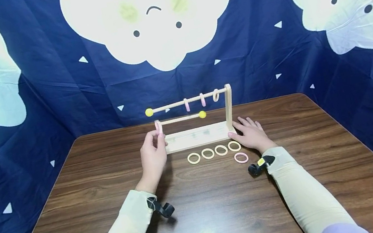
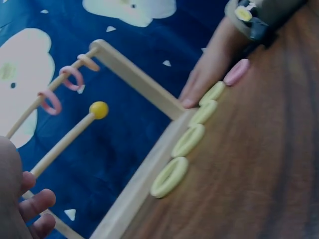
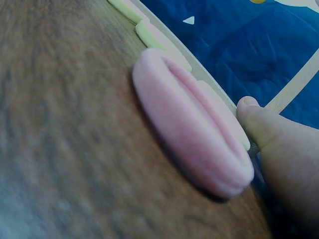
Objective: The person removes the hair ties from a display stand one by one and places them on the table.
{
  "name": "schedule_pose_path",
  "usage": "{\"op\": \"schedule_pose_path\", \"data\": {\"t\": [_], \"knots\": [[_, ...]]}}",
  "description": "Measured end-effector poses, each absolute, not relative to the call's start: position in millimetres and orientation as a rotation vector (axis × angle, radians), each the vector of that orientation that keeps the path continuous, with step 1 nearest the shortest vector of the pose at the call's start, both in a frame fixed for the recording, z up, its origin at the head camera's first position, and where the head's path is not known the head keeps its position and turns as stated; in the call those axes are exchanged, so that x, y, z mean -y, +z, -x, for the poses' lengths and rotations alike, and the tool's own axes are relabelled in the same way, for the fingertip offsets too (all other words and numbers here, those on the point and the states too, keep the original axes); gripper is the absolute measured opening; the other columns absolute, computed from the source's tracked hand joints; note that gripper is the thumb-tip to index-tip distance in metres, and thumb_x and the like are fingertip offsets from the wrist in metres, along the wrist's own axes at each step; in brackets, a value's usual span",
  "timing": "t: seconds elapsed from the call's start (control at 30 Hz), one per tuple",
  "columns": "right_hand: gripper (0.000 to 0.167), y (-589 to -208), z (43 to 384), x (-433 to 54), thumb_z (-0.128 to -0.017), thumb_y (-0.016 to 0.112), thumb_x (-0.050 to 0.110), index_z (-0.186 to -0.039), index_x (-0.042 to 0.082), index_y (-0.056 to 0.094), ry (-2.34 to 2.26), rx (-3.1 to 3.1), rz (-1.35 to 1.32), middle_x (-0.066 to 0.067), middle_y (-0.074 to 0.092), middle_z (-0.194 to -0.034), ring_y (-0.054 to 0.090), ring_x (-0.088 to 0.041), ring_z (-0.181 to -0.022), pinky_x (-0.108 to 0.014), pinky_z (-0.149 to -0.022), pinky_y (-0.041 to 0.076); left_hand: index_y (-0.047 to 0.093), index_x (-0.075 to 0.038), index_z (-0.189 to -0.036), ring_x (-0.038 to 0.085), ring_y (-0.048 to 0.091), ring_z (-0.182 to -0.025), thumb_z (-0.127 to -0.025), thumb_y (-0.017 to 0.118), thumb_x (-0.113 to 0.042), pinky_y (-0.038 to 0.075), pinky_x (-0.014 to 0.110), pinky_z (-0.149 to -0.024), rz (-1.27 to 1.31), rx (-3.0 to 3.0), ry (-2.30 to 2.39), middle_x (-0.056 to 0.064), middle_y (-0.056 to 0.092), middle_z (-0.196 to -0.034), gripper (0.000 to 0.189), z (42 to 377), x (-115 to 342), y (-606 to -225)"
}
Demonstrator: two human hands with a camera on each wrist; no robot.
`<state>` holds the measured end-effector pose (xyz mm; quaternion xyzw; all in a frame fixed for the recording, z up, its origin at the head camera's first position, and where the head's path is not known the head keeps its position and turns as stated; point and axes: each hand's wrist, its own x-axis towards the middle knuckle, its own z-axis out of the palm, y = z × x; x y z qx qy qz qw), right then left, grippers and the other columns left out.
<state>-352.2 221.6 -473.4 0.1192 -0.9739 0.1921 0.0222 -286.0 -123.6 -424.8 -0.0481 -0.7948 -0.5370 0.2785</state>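
fingers of the left hand (image 1: 153, 155) pinch a pink ring (image 1: 159, 128), visible only from the head view, at the left end of the lower rod (image 1: 181, 119). fingers of the right hand (image 1: 252, 135) lie apart at the right post (image 1: 229, 108). the upper rod (image 1: 169, 105) carries three rings (image 1: 203, 102); four yellow rings (image 1: 213, 153) and a loose pink ring (image 1: 242, 162) lie on the bench (image 1: 77, 219).

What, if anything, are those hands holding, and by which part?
The left hand pinches a pink round ring by its lower edge; the right hand rests against the pale wooden stand.

Yellow rings (image 2: 157, 191) obstruct the front of the stand (image 1: 194, 138); nearer tabletop (image 1: 208, 196) offers passage.
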Motion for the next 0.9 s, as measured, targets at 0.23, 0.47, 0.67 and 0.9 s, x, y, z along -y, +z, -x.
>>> {"op": "schedule_pose_path", "data": {"t": [0.23,0.47,0.67,0.9], "knots": [[0.075,-475.5,354.6,-221.3,-0.099,0.046,0.062,-0.156,0.014,0.038,0.593,3.025,-0.375,-0.02,0.026,-0.164,0.014,-0.049,-0.151,-0.068,-0.117,0.009,0.065,-0.001,-0.108,0.028,0.069,-0.083,-0.103,0.058,-0.014,0.055,0.036,-0.071,0.172,2.245,-1.341,0.014,0.07,-0.096,0.016,281.9,116.2,-432.6],[0.075,-475.5,354.4,-221.2,-0.1,0.046,0.062,-0.156,0.015,0.039,0.598,3.028,-0.374,-0.02,0.026,-0.164,0.013,-0.049,-0.151,-0.068,-0.117,0.008,0.066,-0.002,-0.109,0.031,0.069,-0.094,-0.102,0.061,-0.016,0.056,0.045,-0.078,0.282,2.341,-1.214,0.014,0.066,-0.106,0.016,278.4,110.1,-436.3],[0.073,-473.0,352.5,-221.0,-0.1,0.046,0.06,-0.156,0.014,0.039,0.602,3.034,-0.367,-0.02,0.026,-0.164,0.013,-0.048,-0.151,-0.067,-0.117,0.008,0.067,-0.009,-0.104,0.027,0.066,-0.094,-0.101,0.063,-0.021,0.054,0.046,-0.078,0.334,2.411,-1.095,0.009,0.062,-0.114,0.013,276.3,101.0,-441.7],[0.073,-472.9,353.4,-221.5,-0.1,0.046,0.061,-0.157,0.015,0.039,0.606,3.038,-0.361,-0.02,0.026,-0.164,0.013,-0.048,-0.151,-0.067,-0.118,0.009,0.068,-0.011,-0.092,0.035,0.056,-0.122,-0.096,0.07,-0.021,0.046,0.053,-0.099,0.446,2.412,-0.965,0.016,0.056,-0.13,0.01,274.2,89.8,-446.7]]}}
